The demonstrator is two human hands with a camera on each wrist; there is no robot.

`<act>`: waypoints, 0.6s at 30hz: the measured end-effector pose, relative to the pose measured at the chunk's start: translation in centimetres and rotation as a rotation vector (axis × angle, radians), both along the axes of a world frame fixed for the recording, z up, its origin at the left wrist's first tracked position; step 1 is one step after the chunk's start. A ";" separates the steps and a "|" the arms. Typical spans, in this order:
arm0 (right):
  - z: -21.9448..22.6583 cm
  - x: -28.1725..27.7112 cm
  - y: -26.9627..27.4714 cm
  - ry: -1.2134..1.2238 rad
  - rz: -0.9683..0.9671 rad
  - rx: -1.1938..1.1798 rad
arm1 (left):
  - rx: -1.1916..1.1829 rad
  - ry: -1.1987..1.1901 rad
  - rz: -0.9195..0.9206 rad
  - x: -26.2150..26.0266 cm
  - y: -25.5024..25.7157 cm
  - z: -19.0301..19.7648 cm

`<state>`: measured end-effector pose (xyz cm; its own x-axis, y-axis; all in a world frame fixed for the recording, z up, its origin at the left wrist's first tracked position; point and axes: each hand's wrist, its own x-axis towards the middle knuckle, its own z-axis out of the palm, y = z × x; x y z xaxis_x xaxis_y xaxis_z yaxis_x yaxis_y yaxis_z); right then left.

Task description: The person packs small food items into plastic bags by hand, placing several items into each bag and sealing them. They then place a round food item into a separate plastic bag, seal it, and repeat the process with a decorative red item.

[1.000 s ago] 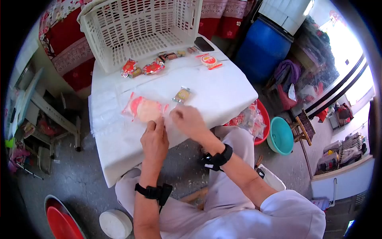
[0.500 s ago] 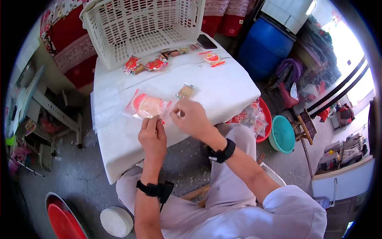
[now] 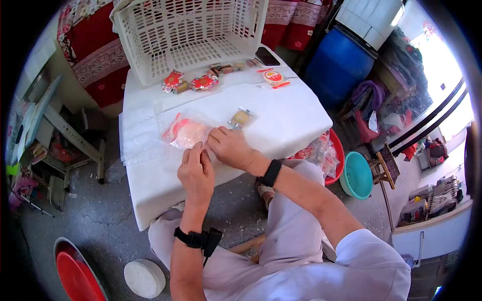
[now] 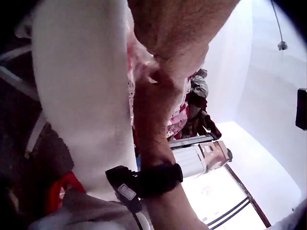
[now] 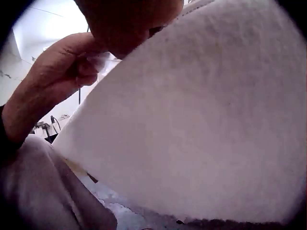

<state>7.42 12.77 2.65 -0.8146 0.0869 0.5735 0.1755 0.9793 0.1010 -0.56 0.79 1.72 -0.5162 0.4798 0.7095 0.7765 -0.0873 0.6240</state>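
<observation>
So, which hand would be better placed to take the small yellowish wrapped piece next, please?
Probably the right hand: it lies closer to the wrapped piece, while the left hand is farther away, pinching clear plastic.

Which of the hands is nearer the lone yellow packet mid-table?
Right. In the head view, the right hand is just below the yellow packet; the left hand is farther down and left.

cracked grey floor (image 3: 100, 213), bright opening (image 3: 427, 60)
</observation>
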 end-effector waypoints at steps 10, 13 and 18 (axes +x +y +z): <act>1.0 4.8 1.3 0.135 0.149 0.014 | 0.008 0.047 0.081 -0.2 0.2 -0.1; 0.2 5.5 1.9 0.161 0.035 -0.056 | -0.103 0.185 0.057 0.9 0.1 0.1; 0.1 5.3 1.2 0.187 -0.028 -0.034 | -0.098 0.231 -0.015 2.0 0.3 -0.7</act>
